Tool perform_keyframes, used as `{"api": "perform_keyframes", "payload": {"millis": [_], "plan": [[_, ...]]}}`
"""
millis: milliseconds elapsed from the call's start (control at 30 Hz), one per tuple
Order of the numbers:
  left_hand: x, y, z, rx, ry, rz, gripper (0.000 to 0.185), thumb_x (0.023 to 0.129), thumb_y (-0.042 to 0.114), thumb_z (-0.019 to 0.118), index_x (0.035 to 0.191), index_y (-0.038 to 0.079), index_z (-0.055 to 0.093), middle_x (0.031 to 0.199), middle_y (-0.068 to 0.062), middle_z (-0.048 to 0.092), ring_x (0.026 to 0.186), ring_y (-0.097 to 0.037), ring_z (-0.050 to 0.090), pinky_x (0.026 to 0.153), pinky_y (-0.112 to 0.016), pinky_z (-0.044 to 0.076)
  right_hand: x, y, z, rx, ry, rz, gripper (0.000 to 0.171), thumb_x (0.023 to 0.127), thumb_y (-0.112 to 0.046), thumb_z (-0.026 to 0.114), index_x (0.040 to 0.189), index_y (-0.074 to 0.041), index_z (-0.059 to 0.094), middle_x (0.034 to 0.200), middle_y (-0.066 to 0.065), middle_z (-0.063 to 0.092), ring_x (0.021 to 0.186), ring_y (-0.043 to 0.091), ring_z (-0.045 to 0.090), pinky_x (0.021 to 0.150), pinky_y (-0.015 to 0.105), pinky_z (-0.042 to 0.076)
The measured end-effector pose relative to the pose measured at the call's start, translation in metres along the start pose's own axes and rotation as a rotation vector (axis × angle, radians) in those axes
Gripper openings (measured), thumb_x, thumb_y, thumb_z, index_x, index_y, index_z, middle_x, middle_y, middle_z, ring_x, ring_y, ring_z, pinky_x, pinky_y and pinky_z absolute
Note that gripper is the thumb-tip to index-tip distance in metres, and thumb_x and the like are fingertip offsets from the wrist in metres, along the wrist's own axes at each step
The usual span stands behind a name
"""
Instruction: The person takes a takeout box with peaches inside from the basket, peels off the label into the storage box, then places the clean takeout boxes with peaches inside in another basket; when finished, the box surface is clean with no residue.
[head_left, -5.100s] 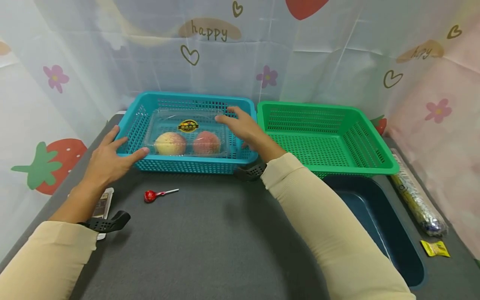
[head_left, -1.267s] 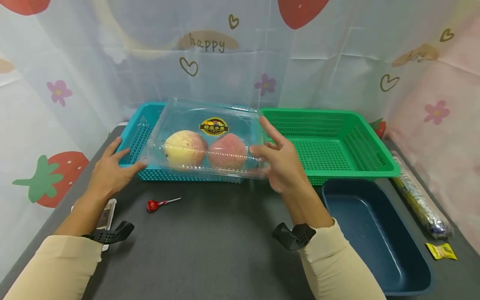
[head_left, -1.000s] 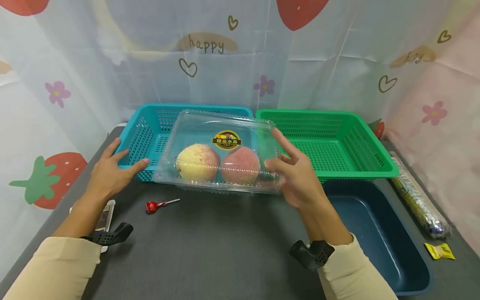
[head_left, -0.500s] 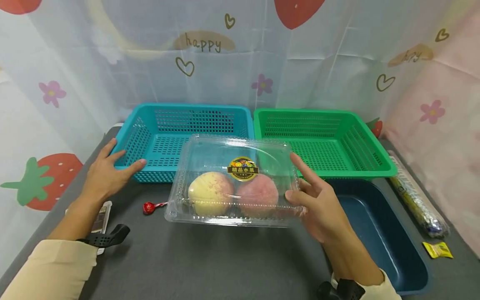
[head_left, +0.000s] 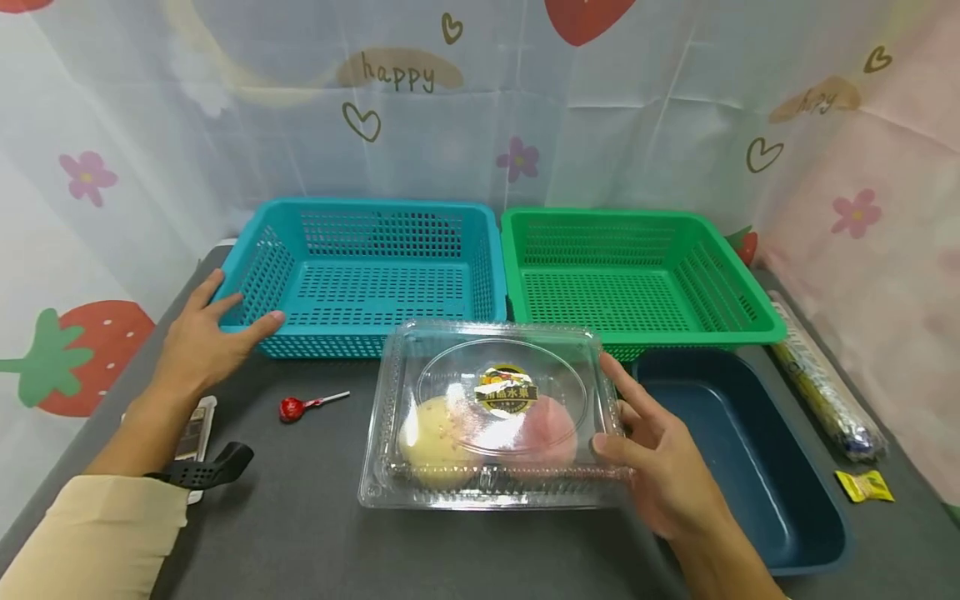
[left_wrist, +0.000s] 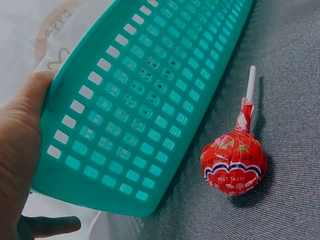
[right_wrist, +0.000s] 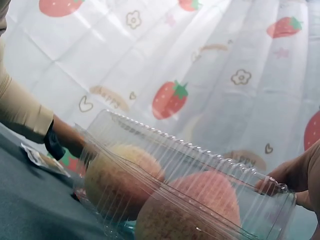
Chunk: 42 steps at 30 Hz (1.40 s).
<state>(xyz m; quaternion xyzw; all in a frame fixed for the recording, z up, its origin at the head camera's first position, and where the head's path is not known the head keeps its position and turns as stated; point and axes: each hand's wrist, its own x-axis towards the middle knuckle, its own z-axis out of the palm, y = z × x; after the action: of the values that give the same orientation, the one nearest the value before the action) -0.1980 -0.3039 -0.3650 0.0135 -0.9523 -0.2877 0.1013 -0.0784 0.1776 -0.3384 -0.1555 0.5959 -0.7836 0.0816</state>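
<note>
My right hand [head_left: 667,471] grips the right edge of a clear plastic fruit box [head_left: 427,350], thumb on the near side and index finger stretched along the end. Inside lie a yellowish peach [head_left: 437,442] and a pinkish peach [head_left: 546,429]. A black and gold label [head_left: 506,387] marks the lid. In the right wrist view the fruit box [right_wrist: 190,145] is tilted, peaches behind its ribbed wall. My left hand [head_left: 202,342] rests spread on the near left corner of a blue mesh basket [head_left: 382,292], thumb at the rim. A red lollipop [left_wrist: 234,165] lies beside that basket.
A green mesh basket [head_left: 607,292] stands right of the blue one. Before it sits a dark blue tub [head_left: 727,442]. At the right edge lie a long wrapped packet [head_left: 825,383] and a small yellow candy [head_left: 864,486]. A flat packet [head_left: 197,433] is partly under my left wrist.
My right hand has lifted the fruit box out of the blue basket and brought it toward me and to the right. The left hand has stayed at the basket's corner.
</note>
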Motion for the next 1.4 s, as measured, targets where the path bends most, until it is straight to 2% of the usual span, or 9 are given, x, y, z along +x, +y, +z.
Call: {"api": "perform_keyframes", "payload": {"millis": [400, 700, 833, 933, 1067, 1200, 1400], "plan": [[0.001, 0.001, 0.000, 0.018, -0.015, -0.013, 0.086, 0.092, 0.057, 0.052, 0.143, -0.011, 0.034, 0.159, -0.017, 0.004, 0.135, -0.056, 0.014, 0.094, -0.076, 0.023, -0.007, 0.023, -0.007, -0.004, -0.005, 0.061, 0.078, 0.088, 0.013, 0.054, 0.155, -0.015, 0.024, 0.108, 0.020, 0.047, 0.089, 0.021, 0.058, 0.073, 0.034, 0.053], [0.001, 0.002, 0.000, 0.012, -0.019, -0.017, 0.087, 0.092, 0.057, 0.052, 0.143, -0.011, 0.034, 0.159, -0.016, 0.003, 0.135, -0.055, 0.014, 0.094, -0.076, 0.023, -0.006, 0.031, -0.011, -0.056, 0.074, 0.101, 0.079, 0.086, 0.013, 0.056, 0.154, -0.013, 0.025, 0.108, 0.024, 0.044, 0.090, 0.023, 0.056, 0.072, 0.034, 0.054], [0.000, 0.002, 0.001, 0.014, -0.012, -0.015, 0.086, 0.092, 0.057, 0.052, 0.143, -0.010, 0.034, 0.159, -0.017, 0.003, 0.135, -0.055, 0.013, 0.093, -0.076, 0.024, -0.006, 0.034, -0.012, -0.060, 0.101, 0.110, 0.078, 0.086, 0.013, 0.057, 0.153, -0.013, 0.028, 0.103, 0.023, 0.045, 0.086, 0.022, 0.057, 0.070, 0.032, 0.054], [0.000, 0.002, 0.000, 0.013, -0.015, -0.013, 0.086, 0.093, 0.057, 0.052, 0.144, -0.010, 0.033, 0.159, -0.016, 0.003, 0.135, -0.055, 0.012, 0.092, -0.077, 0.024, -0.007, 0.036, -0.013, -0.103, 0.127, 0.106, 0.077, 0.086, 0.012, 0.058, 0.152, -0.012, 0.029, 0.100, 0.023, 0.047, 0.084, 0.022, 0.057, 0.068, 0.032, 0.054], [-0.001, 0.003, -0.001, 0.018, -0.026, -0.002, 0.087, 0.093, 0.056, 0.052, 0.145, -0.009, 0.031, 0.159, -0.018, 0.003, 0.136, -0.055, 0.013, 0.092, -0.077, 0.023, -0.008, 0.038, -0.010, -0.215, 0.186, 0.099, 0.074, 0.087, 0.010, 0.059, 0.151, -0.012, 0.031, 0.099, 0.024, 0.050, 0.083, 0.024, 0.057, 0.067, 0.033, 0.054], [-0.007, 0.014, -0.005, 0.050, -0.015, -0.005, 0.087, 0.093, 0.056, 0.051, 0.149, -0.005, 0.025, 0.156, -0.026, 0.005, 0.135, -0.056, 0.012, 0.091, -0.078, 0.023, -0.010, 0.041, -0.006, -0.314, 0.258, 0.098, 0.071, 0.088, 0.010, 0.058, 0.150, -0.014, 0.034, 0.093, 0.022, 0.051, 0.079, 0.023, 0.054, 0.065, 0.031, 0.051], [-0.034, 0.048, -0.014, 0.087, 0.090, 0.019, 0.079, 0.094, 0.049, 0.055, 0.152, 0.004, 0.026, 0.152, -0.030, 0.014, 0.133, -0.055, 0.020, 0.085, -0.078, 0.030, -0.008, 0.047, -0.001, -0.428, 0.313, 0.060, 0.071, 0.087, 0.011, 0.055, 0.149, -0.018, 0.038, 0.087, 0.018, 0.049, 0.072, 0.021, 0.051, 0.060, 0.030, 0.049]]}}
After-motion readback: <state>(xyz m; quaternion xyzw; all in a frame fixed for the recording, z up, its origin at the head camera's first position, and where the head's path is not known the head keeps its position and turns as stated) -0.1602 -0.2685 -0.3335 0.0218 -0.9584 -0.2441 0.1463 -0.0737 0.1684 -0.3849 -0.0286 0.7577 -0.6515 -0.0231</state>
